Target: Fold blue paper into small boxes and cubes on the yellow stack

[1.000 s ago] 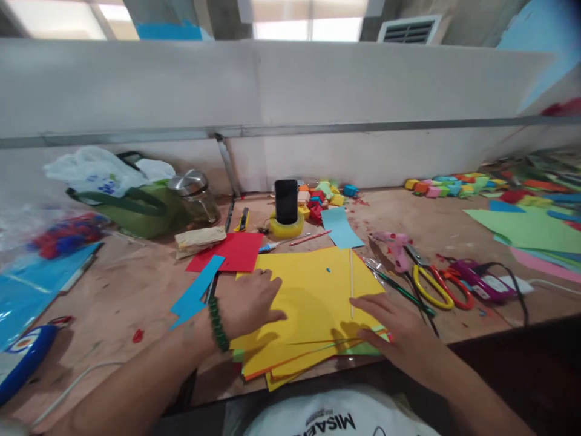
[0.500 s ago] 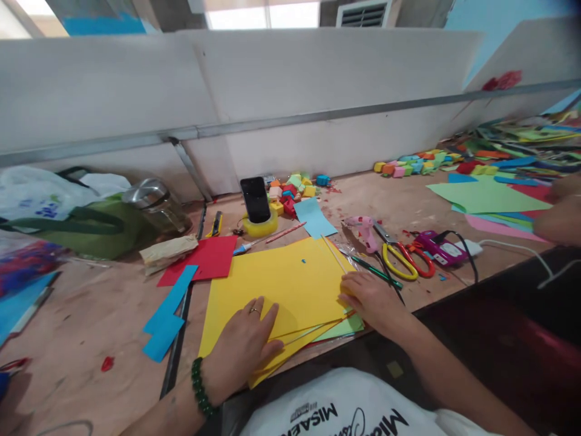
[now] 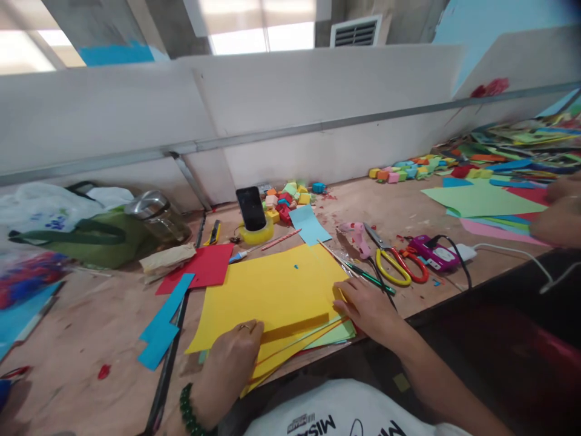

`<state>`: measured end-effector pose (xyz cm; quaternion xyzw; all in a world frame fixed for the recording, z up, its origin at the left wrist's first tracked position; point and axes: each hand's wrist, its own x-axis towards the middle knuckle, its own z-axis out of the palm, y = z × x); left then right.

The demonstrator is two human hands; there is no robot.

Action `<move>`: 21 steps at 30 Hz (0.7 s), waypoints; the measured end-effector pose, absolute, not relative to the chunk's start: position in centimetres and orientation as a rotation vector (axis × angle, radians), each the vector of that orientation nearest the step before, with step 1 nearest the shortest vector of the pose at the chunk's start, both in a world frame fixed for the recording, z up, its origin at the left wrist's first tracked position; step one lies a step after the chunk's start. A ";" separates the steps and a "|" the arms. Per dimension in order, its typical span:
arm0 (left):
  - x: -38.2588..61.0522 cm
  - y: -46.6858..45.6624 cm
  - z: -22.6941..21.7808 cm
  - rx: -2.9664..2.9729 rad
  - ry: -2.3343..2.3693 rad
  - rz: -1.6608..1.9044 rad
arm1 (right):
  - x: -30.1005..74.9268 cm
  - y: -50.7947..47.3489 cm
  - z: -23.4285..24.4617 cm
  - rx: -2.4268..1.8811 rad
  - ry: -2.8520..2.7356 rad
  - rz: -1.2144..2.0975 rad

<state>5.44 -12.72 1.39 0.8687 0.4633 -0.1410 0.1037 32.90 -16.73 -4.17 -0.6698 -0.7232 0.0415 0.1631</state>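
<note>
A large yellow sheet of paper point(image 3: 267, 287) lies before me on top of other yellow sheets and a light green sheet point(image 3: 333, 335). My left hand point(image 3: 233, 363) is closed on the near left part of the top sheet, its fingers curled over the edge and the thumb hidden. That near edge stands a little raised, with shadow under it. At the sheet's right edge, my right hand point(image 3: 365, 306) has its fingers bent and the thumb close to them, pinching the paper. A thin pale stick point(image 3: 333, 251) and a green pen point(image 3: 371, 277) lie just beyond my right hand.
Scissors point(image 3: 394, 266), a pink glue gun point(image 3: 358, 239) and a purple power adapter point(image 3: 433, 251) are to the right. A phone point(image 3: 251, 209) leans in a tape roll point(image 3: 256, 230). Red paper point(image 3: 211, 266) and blue strips point(image 3: 158, 345) lie left. Another person's hand point(image 3: 558, 218) is far right.
My left hand has gone from lying spread on the yellow sheet to closing on its near edge, which has lifted slightly. My right hand stays at the right edge. The view has tilted up slightly.
</note>
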 end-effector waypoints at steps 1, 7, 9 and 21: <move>5.5 -12.8 1.6 2.549 1.369 -0.411 | 32.9 -16.7 -4.1 -1.858 -2.069 0.112; 5.7 -13.6 1.9 2.546 1.288 -0.230 | 33.0 -16.5 -4.2 -1.470 -2.162 0.121; 5.7 -14.0 1.6 2.556 1.266 -0.198 | 33.2 -16.6 -4.5 -1.338 -2.195 0.189; 6.3 -14.7 -0.3 2.754 1.210 -0.091 | 35.2 -17.2 -3.4 -1.323 -2.158 0.700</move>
